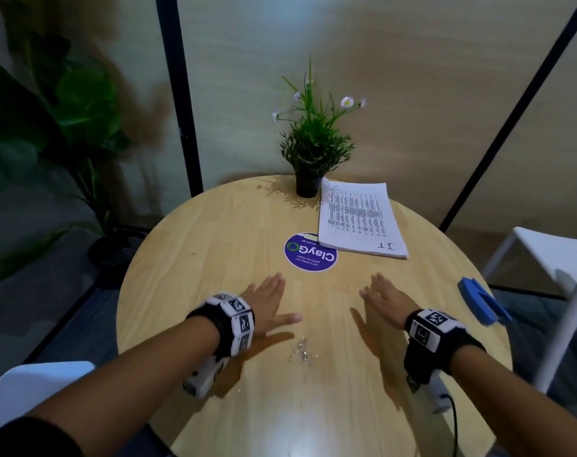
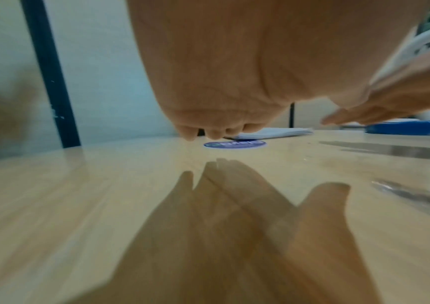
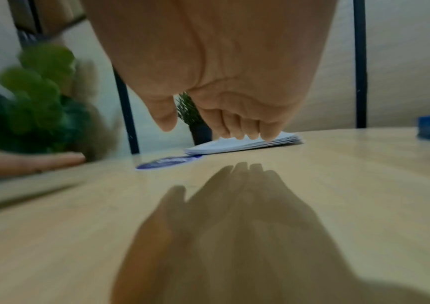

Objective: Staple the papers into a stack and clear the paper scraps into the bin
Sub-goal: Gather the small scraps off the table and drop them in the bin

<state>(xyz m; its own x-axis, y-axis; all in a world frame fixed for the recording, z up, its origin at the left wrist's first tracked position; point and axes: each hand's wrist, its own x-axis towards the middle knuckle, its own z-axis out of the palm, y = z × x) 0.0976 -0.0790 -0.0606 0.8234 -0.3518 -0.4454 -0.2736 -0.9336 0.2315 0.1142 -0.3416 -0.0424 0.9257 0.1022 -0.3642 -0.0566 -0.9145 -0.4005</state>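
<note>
A stack of printed papers (image 1: 359, 219) lies at the far right of the round wooden table (image 1: 214, 245), beside a small potted plant. A blue stapler (image 1: 483, 300) rests near the table's right edge. A little heap of tiny scraps (image 1: 302, 351) sits between my wrists. My left hand (image 1: 269, 303) hovers flat, palm down, fingers straight, just above the wood and left of the scraps. My right hand (image 1: 384, 300) hovers the same way to their right. Both hold nothing. The wrist views show each palm (image 2: 221, 72) (image 3: 221, 67) above its shadow, with the papers (image 3: 244, 144) beyond.
A round purple sticker (image 1: 310, 252) lies on the table by the papers' near corner. The potted plant (image 1: 313, 146) stands at the back. White chairs are at the right (image 1: 544, 255) and the lower left (image 1: 26, 387). A large leafy plant (image 1: 49, 133) stands on the floor at left.
</note>
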